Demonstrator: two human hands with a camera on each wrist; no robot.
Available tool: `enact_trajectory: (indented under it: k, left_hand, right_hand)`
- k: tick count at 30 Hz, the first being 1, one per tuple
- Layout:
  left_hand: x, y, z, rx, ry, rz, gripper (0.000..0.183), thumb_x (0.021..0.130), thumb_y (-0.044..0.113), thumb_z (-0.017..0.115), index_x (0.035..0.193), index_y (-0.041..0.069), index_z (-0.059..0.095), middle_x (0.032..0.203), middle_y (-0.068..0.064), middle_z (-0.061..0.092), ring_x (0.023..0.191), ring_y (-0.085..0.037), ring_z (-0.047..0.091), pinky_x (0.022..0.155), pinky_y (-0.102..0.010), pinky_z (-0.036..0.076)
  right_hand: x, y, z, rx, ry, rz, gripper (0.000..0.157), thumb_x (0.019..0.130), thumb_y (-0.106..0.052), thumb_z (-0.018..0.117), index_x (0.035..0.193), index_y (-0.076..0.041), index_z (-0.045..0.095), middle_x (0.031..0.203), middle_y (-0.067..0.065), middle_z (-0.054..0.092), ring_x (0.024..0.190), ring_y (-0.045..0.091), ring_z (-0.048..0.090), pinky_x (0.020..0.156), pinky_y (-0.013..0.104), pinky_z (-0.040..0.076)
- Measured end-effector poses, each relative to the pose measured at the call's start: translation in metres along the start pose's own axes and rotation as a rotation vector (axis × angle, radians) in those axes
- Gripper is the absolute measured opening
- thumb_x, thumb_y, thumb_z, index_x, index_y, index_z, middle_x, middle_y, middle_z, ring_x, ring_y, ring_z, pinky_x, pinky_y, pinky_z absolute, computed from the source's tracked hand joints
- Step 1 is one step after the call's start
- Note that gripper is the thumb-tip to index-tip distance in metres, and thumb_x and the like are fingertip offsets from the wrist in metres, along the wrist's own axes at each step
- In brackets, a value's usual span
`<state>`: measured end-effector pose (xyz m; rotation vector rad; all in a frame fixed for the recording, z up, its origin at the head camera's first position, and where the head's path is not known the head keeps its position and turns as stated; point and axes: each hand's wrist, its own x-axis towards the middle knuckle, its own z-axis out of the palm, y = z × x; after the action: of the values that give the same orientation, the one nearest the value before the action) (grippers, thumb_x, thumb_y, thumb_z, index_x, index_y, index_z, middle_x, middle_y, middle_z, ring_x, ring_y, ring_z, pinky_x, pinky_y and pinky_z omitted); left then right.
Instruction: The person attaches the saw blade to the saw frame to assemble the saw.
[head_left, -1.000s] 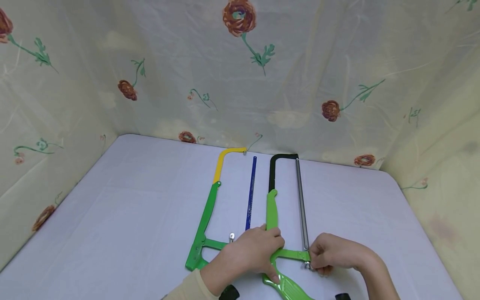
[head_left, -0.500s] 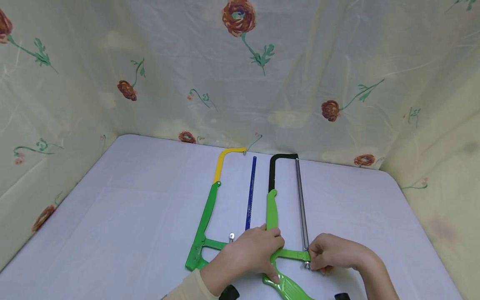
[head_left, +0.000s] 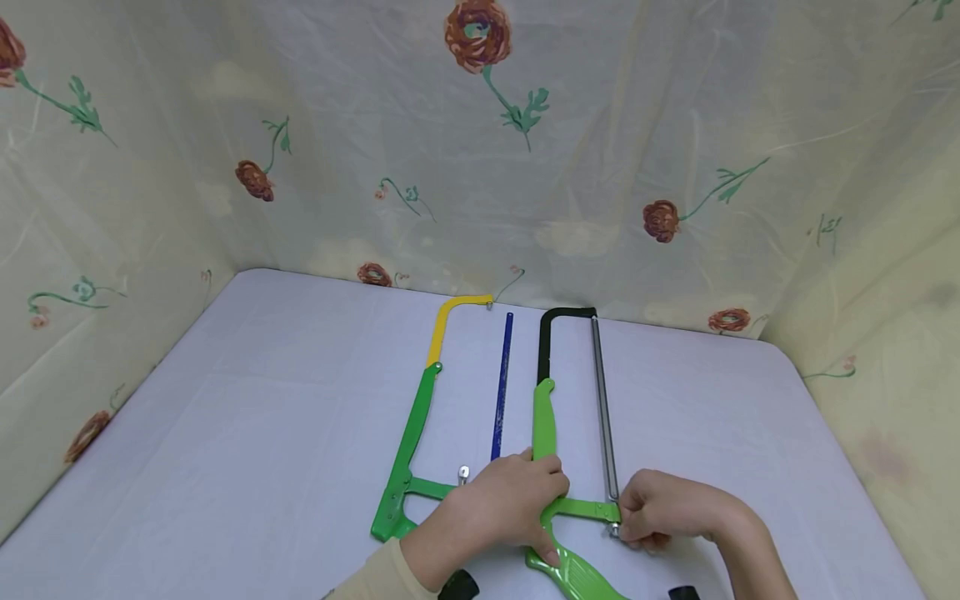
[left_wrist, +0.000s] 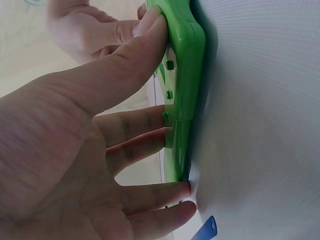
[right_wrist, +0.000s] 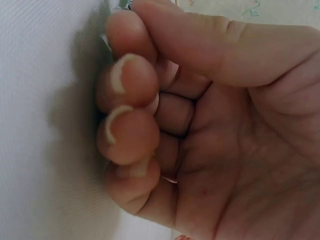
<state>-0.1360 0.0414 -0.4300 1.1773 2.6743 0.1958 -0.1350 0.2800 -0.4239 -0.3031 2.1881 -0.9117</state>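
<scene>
A light-green hacksaw with a black front frame lies flat in the head view. A grey blade runs along its right side. My left hand holds this saw against the table. In the left wrist view its thumb rests on the green frame, while two fingertips are hidden behind it. At the blade's near end, my right hand pinches the metal wing nut. In the right wrist view the fingers are curled, and the nut is mostly hidden beyond thumb and forefinger.
Left of the held saw lies a second hacksaw, green with a yellow front, without a blade fitted. Between the two saws is a loose blue blade, its near end behind my left hand. Flowered cloth hangs behind the white-covered table.
My right hand's fingers have shifted slightly at the wing nut, which looks turned a little. The left hand and both saws have stayed in place.
</scene>
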Motion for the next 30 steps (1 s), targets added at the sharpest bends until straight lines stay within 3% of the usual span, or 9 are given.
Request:
enact_trajectory:
  k: [13, 30]
  left_hand:
    - [0.0005, 0.0005, -0.0009, -0.004, -0.007, 0.002, 0.068, 0.067, 0.065, 0.079, 0.12, 0.025, 0.065, 0.11, 0.013, 0.058, 0.101, -0.009, 0.058, 0.089, -0.022, 0.052]
    - [0.0, 0.0015, -0.0009, -0.005, 0.004, 0.004, 0.07, 0.067, 0.065, 0.079, 0.121, 0.024, 0.065, 0.113, 0.012, 0.06, 0.116, -0.018, 0.062, 0.101, -0.03, 0.052]
  right_hand:
    - [-0.0009, -0.0012, -0.003, -0.027, -0.019, -0.025, 0.044, 0.088, -0.031, 0.072, 0.069, 0.009, 0.066, 0.055, -0.003, 0.053, 0.051, 0.009, 0.046, 0.047, 0.021, 0.036]
    - [0.0001, -0.0011, -0.003, 0.012, -0.035, -0.027, 0.039, 0.09, -0.022, 0.069, 0.072, 0.012, 0.065, 0.057, -0.002, 0.053, 0.051, 0.009, 0.045, 0.047, 0.021, 0.036]
